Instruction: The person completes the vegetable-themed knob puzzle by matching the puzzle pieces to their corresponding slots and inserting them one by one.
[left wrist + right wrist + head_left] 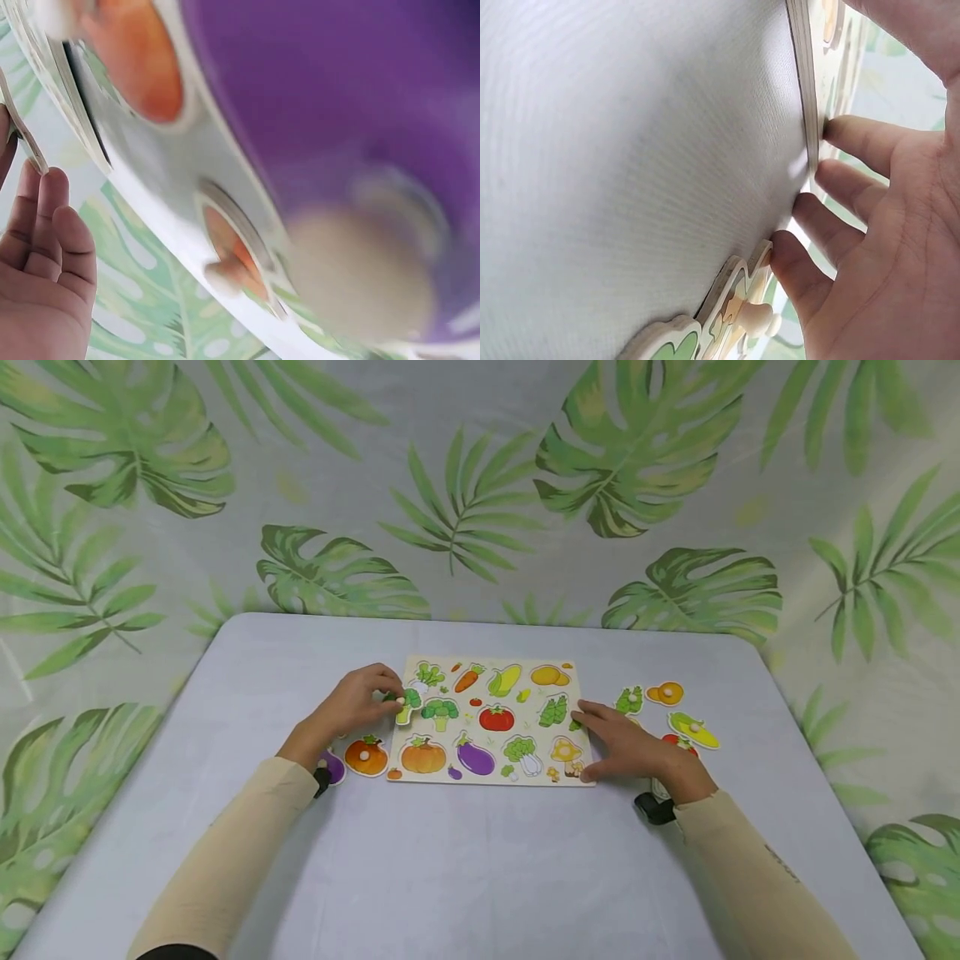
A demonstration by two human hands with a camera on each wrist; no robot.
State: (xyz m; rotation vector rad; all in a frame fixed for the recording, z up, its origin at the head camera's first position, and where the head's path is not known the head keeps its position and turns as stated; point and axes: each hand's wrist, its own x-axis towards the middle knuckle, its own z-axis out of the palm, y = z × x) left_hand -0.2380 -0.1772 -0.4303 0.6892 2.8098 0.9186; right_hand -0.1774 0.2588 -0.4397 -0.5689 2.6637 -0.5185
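Note:
My left hand (358,700) pinches a wooden broccoli puzzle piece (406,708) over the left edge of the puzzle board (491,781). The left wrist view shows the thin edge of the held piece (30,142) by my fingertips. The board has printed vegetable spaces, including a broccoli picture (440,713) just right of the held piece. My right hand (626,743) rests at the board's right edge with its fingers spread. In the right wrist view, its fingers (866,142) touch the board's side.
Left of the board lie a pumpkin piece (366,757) and an eggplant piece (334,767), partly behind my wrist. On the right are asparagus (629,698), potato (665,693), corn (693,730) and tomato (678,743) pieces. A white cloth (480,868) covers the table.

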